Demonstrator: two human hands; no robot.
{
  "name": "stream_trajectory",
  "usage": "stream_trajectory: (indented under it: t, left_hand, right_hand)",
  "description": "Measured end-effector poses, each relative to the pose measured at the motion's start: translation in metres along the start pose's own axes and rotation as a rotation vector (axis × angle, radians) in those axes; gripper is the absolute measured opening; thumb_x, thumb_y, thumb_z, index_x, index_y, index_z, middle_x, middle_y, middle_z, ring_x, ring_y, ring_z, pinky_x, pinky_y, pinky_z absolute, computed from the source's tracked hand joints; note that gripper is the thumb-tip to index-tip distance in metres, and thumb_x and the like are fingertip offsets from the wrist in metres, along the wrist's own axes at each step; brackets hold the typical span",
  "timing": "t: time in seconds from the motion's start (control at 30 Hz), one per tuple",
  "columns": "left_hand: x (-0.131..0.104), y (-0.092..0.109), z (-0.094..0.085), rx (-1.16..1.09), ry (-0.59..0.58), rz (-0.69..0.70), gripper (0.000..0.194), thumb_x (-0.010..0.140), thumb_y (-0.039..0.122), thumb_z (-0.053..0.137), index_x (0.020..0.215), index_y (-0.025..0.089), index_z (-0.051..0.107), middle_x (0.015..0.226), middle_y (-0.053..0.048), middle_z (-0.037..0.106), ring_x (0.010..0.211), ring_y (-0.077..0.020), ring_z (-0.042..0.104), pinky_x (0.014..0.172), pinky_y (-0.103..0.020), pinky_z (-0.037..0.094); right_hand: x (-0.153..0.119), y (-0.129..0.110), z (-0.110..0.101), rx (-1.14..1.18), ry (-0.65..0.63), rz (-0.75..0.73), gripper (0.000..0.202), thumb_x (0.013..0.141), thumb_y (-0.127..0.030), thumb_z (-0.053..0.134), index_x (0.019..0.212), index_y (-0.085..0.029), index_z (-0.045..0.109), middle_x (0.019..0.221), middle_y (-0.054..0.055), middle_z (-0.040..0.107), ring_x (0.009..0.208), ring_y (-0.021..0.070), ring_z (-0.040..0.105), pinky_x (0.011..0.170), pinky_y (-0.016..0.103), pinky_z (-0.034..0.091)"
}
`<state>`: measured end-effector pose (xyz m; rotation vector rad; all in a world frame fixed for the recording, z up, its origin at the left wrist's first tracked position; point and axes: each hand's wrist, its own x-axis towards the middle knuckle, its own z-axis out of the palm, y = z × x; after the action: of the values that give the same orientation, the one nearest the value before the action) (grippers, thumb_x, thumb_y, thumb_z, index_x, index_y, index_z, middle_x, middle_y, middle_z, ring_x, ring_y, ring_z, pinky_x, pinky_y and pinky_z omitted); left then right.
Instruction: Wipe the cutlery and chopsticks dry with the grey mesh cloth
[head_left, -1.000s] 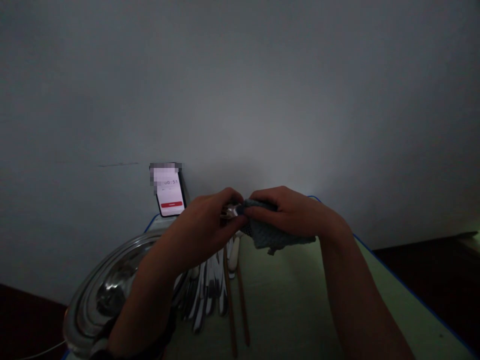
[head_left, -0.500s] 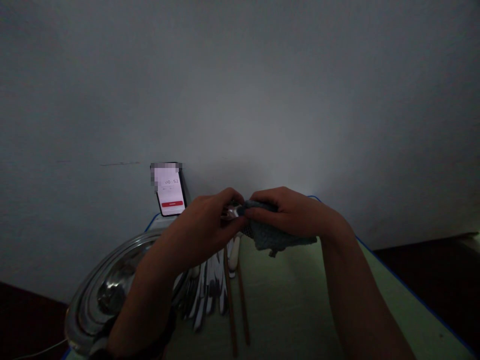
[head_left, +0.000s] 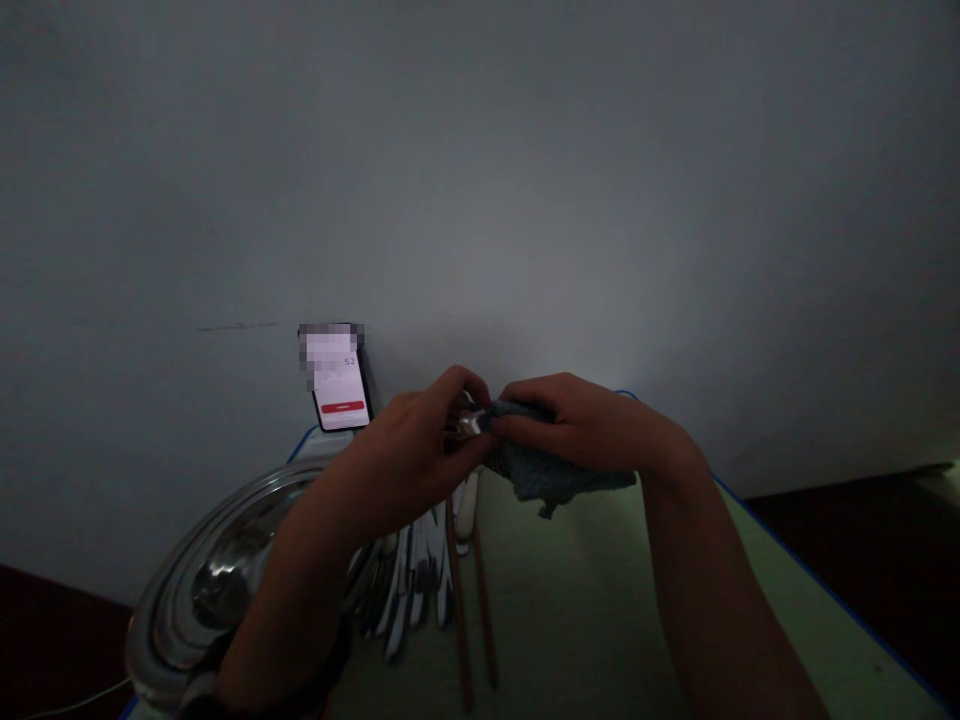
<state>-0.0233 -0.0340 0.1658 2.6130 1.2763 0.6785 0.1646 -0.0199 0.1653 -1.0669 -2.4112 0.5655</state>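
Observation:
My left hand [head_left: 420, 440] is closed around a shiny metal utensil [head_left: 471, 425], which looks like a fork; much of it is hidden by the fingers. Pressed up against it, my right hand [head_left: 574, 420] grips a grey-blue cloth [head_left: 551, 475] that hangs below the fingers and meets the utensil. Both hands are raised over the pale green table [head_left: 570, 600]. Beneath the left hand lies a pile of metal cutlery [head_left: 409, 590], with two brown chopsticks [head_left: 485, 610] and a light-handled utensil [head_left: 466, 510] beside it.
A round, shiny metal bowl or lid [head_left: 232, 575] sits at the left, partly behind my left forearm. A lit phone [head_left: 339, 385] leans on the grey wall [head_left: 480, 200] at the table's back edge. A thin cable [head_left: 82, 700] runs at the lower left.
Both hands stay nearly in place with the utensil and cloth. The cloth's hanging edge has shifted slightly, and the whole view has moved a little.

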Motion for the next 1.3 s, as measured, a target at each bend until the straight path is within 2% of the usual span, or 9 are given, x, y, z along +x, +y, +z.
stream_trajectory:
  t: [0.3,0.43,0.6,0.7,0.8,0.97,1.03,1.17,1.3]
  left_hand:
    - [0.003,-0.013,0.000,-0.208,0.049,-0.016,0.014,0.084,0.030,0.049,0.093,0.020,0.050,0.088,-0.002,0.064,0.077,-0.0147,0.062,0.065,-0.024,0.048]
    - [0.002,-0.023,-0.005,-0.209,0.131,-0.150,0.020,0.085,0.034,0.047,0.092,0.017,0.057,0.078,-0.002,0.067,0.061,-0.0123,0.060,0.053,-0.021,0.046]
    - [0.001,-0.024,-0.008,-0.183,0.106,-0.214,0.026,0.085,0.037,0.047,0.090,0.017,0.063,0.077,-0.002,0.070,0.047,-0.0092,0.057,0.048,-0.022,0.045]
    - [0.001,-0.022,-0.007,-0.174,0.123,-0.259,0.027,0.084,0.037,0.048,0.090,0.017,0.064,0.072,-0.002,0.070,0.045,-0.0099,0.057,0.045,-0.021,0.044]
    - [0.002,-0.021,-0.008,-0.175,0.161,-0.317,0.027,0.082,0.038,0.051,0.089,0.015,0.065,0.065,-0.002,0.070,0.043,-0.0106,0.056,0.041,-0.020,0.042]
    - [0.004,-0.018,-0.006,-0.185,0.161,-0.292,0.028,0.081,0.039,0.050,0.089,0.017,0.065,0.062,-0.001,0.070,0.043,-0.0113,0.058,0.042,-0.021,0.043]
    - [0.006,-0.016,-0.004,-0.189,0.154,-0.277,0.027,0.082,0.038,0.049,0.088,0.017,0.065,0.063,-0.001,0.070,0.045,-0.0120,0.059,0.043,-0.021,0.044]
    - [0.011,-0.014,0.002,-0.187,0.169,-0.288,0.026,0.082,0.036,0.048,0.085,0.016,0.063,0.066,-0.002,0.071,0.047,-0.0126,0.061,0.046,-0.022,0.046]
    - [0.013,-0.014,0.002,-0.135,0.195,-0.279,0.025,0.082,0.035,0.048,0.085,0.016,0.064,0.061,-0.001,0.070,0.051,-0.0134,0.063,0.052,-0.023,0.046]
  right_hand:
    - [-0.002,0.004,0.000,0.036,0.004,-0.001,0.031,0.084,-0.041,0.044,0.086,-0.015,0.060,0.075,0.001,0.058,0.062,0.0099,0.049,0.055,0.022,0.033]
    - [-0.005,0.009,-0.001,0.061,-0.044,0.059,0.036,0.080,-0.049,0.048,0.090,-0.016,0.060,0.076,0.002,0.059,0.064,0.0113,0.051,0.054,0.022,0.034]
    - [-0.011,0.013,-0.004,0.085,-0.112,0.099,0.038,0.074,-0.049,0.058,0.093,-0.017,0.060,0.082,0.002,0.063,0.068,0.0131,0.055,0.056,0.023,0.037]
    - [-0.014,0.016,-0.007,0.089,-0.129,0.122,0.037,0.078,-0.049,0.053,0.095,-0.017,0.061,0.081,0.002,0.063,0.065,0.0124,0.055,0.054,0.023,0.036]
    - [-0.013,0.016,-0.008,0.041,-0.016,0.126,0.035,0.085,-0.045,0.042,0.087,-0.017,0.062,0.072,0.001,0.061,0.060,0.0114,0.052,0.052,0.023,0.033]
    - [-0.006,0.006,-0.006,-0.068,0.317,0.140,0.038,0.086,-0.043,0.038,0.070,-0.016,0.059,0.061,-0.001,0.054,0.056,0.0102,0.046,0.052,0.024,0.029]
    - [-0.003,0.000,-0.002,-0.041,0.356,0.135,0.042,0.088,-0.045,0.034,0.070,-0.016,0.059,0.061,0.000,0.054,0.055,0.0099,0.046,0.052,0.024,0.030]
    - [0.001,-0.007,0.005,0.002,0.193,0.103,0.047,0.091,-0.042,0.026,0.074,-0.015,0.062,0.069,0.003,0.061,0.061,0.0118,0.051,0.058,0.025,0.034]
    - [0.000,-0.003,0.006,-0.015,0.053,-0.030,0.027,0.089,-0.031,0.039,0.099,-0.019,0.061,0.096,0.004,0.065,0.081,0.0133,0.056,0.069,0.023,0.037]
